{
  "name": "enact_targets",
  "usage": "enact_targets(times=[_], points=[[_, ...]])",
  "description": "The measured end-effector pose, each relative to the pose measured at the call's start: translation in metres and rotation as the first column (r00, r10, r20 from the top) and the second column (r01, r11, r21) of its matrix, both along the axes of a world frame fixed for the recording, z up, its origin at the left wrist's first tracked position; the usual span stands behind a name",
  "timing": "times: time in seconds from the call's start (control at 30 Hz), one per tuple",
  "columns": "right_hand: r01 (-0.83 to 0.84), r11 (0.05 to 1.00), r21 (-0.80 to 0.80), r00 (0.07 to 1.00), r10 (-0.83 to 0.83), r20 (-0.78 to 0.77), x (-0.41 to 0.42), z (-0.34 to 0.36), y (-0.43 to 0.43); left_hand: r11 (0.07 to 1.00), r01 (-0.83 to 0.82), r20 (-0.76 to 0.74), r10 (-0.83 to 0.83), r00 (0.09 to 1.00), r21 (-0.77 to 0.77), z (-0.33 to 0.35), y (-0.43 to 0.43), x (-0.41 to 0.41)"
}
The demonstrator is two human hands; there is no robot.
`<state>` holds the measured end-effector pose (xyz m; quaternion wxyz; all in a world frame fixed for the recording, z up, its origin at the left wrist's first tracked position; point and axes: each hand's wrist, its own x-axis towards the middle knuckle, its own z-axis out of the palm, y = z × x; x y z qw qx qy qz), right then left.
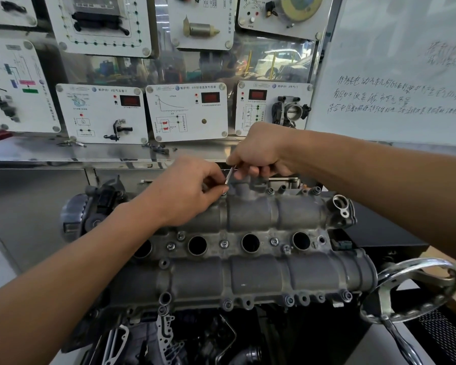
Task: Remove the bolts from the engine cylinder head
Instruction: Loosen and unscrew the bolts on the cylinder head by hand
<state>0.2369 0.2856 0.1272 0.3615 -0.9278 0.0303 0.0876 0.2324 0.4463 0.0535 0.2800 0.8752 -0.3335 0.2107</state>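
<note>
The step in hand looks like loosening a bolt on the far edge of the cylinder head, which lies mid-frame just before the person: dull grey, grimy cast metal with four dark round wells. The left hand pinches the lower end of a slim metal key; the right hand curls round its top. The next move probably calls for a steady turn with the tip well seated. Other bolts sit in place.

The right hand grips a thin tool at the cylinder head's far edge. The left hand pinches the tool's lower end. Bolts sit between the round holes.
</note>
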Motion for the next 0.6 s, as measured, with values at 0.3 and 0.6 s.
enact_targets(times=[0.3, 0.6], points=[[-0.085, 0.955, -0.283, 0.991, 0.111, 0.077, -0.016, -0.010, 0.014, 0.996, -0.058, -0.003, 0.058, 0.998, -0.062, -0.008, -0.002, -0.003], [-0.163, 0.801, -0.576, 0.883, 0.379, 0.278, -0.015, -0.015, 0.022, 0.951, -0.215, -0.200, 0.171, 0.965, -0.221, 0.033, 0.032, -0.009]])
